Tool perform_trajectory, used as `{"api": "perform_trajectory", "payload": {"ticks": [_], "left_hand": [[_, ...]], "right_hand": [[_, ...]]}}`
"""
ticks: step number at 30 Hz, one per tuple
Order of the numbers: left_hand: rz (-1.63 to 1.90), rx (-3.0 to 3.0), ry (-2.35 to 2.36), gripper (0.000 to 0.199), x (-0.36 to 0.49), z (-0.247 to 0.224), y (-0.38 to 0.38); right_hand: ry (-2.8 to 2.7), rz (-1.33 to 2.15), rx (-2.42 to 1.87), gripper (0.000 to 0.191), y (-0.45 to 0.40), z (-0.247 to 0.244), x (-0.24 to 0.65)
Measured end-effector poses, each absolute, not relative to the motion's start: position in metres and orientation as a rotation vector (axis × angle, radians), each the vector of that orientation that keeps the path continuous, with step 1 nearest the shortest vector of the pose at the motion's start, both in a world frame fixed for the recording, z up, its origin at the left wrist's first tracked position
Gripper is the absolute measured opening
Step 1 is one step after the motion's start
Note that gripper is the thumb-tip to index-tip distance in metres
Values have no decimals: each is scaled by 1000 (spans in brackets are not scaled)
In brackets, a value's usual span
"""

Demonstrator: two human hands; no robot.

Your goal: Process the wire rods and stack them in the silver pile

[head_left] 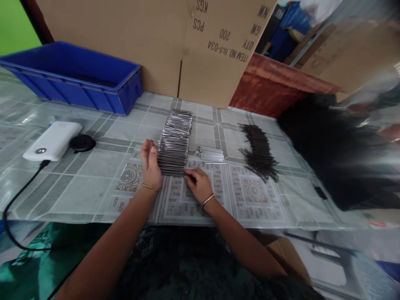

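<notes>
A long row of thin, shiny metal rods (174, 143) lies side by side on the table, stretching away from me. My left hand (151, 165) rests upright against the left ends of the nearer rods, its fingers stretched out and holding nothing. At the right end of the nearest rods, my right hand (200, 186) has thumb and forefinger pinched together on a rod tip. Just right of the row sits a smaller group of brighter silver rods (212, 154). Farther right is a loose pile of dark, thin sticks (260, 150), whose exact kind I cannot make out.
A blue plastic bin (93, 93) stands at the back left, before a large cardboard box (150, 50). A white power bank (53, 141) with a black cable and a round black object (82, 143) lie left. A blurred black mass (325, 154) covers the right side.
</notes>
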State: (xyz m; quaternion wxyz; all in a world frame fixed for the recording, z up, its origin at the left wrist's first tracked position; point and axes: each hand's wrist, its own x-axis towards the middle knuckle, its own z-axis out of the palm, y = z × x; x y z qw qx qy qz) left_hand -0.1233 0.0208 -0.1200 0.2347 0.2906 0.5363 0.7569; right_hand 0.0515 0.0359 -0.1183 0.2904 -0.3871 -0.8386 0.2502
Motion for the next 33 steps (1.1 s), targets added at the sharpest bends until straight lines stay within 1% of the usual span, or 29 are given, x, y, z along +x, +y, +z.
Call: {"api": "perform_trajectory", "payload": {"ticks": [4, 7, 9, 12, 14, 16, 18, 20, 22, 24, 26, 33], "left_hand": [[2094, 704, 1484, 59, -125, -121, 21], [2135, 728, 1504, 57, -125, -119, 19], [2157, 858, 1572, 55, -125, -115, 16], [2085, 1272, 1797, 54, -122, -100, 10], [1942, 1640, 1886, 50, -114, -89, 8], [1726, 1943, 1825, 41, -98, -81, 9], [1427, 2128, 1734, 32, -75, -80, 13], [1107, 2235, 1718, 31, -50, -85, 19], [869, 2293, 1772, 34, -28, -92, 26], [730, 2309, 1859, 37, -15, -98, 34], [636, 2312, 1939, 36, -10, -100, 41], [369, 2486, 2013, 28, -12, -94, 51]], "right_hand": [[-2307, 631, -1040, 32, 47, -106, 77], [-2253, 518, -1180, 34, 69, -97, 125], [-2218, 365, -1337, 35, 85, -93, 164], [-2228, 18, -1672, 34, 100, -93, 214], [-2282, -145, -1837, 32, 102, -96, 234], [-2339, -179, -1888, 30, 101, -99, 242], [-2367, -174, -1869, 29, 100, -101, 244], [-2335, -187, -1845, 31, 103, -100, 243], [-2309, -209, -1837, 35, 107, -99, 243], [-2333, -211, -1843, 33, 112, -97, 244], [-2398, -203, -1821, 26, 114, -97, 245], [-2498, -272, -1644, 19, 116, -98, 250]]}}
